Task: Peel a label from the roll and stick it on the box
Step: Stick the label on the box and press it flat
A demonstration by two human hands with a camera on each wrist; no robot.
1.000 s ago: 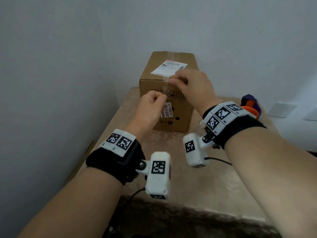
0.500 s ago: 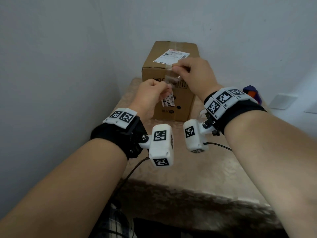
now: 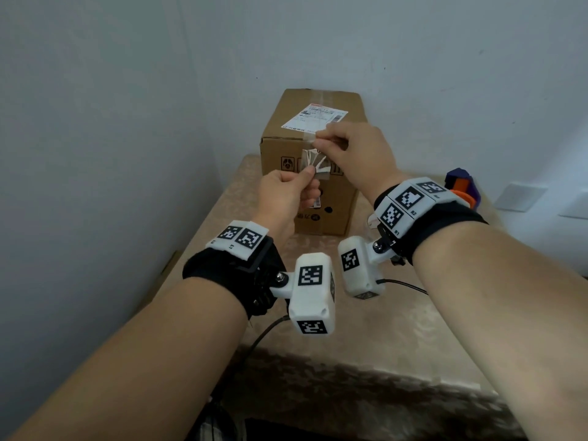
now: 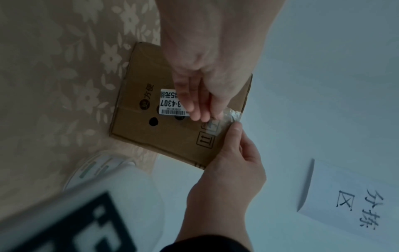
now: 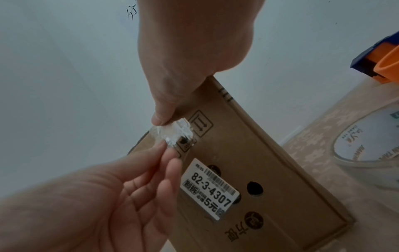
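A brown cardboard box (image 3: 346,198) stands at the table's far end against the wall. It also shows in the wrist views (image 4: 134,119) (image 5: 270,162). In front of its upper front face hangs a short, crinkled clear strip (image 3: 313,160) (image 5: 172,133) (image 4: 228,114). My right hand (image 3: 319,140) (image 5: 161,119) pinches the strip's upper end beside the box's top edge. My left hand (image 3: 310,173) (image 5: 170,148) pinches the lower end between thumb and fingers. A clear tape roll (image 5: 367,136) lies on the table right of the box.
A white shipping label (image 3: 315,117) is stuck on the box top, and a small barcode label (image 5: 209,187) on its front. An orange and blue dispenser (image 3: 461,186) sits at the right. The walls close in behind and to the left. The table has a floral cloth (image 3: 397,329).
My hands have drawn apart, and the clear strip now shows stretched between them. The left hand has dropped lower and back from the box front.
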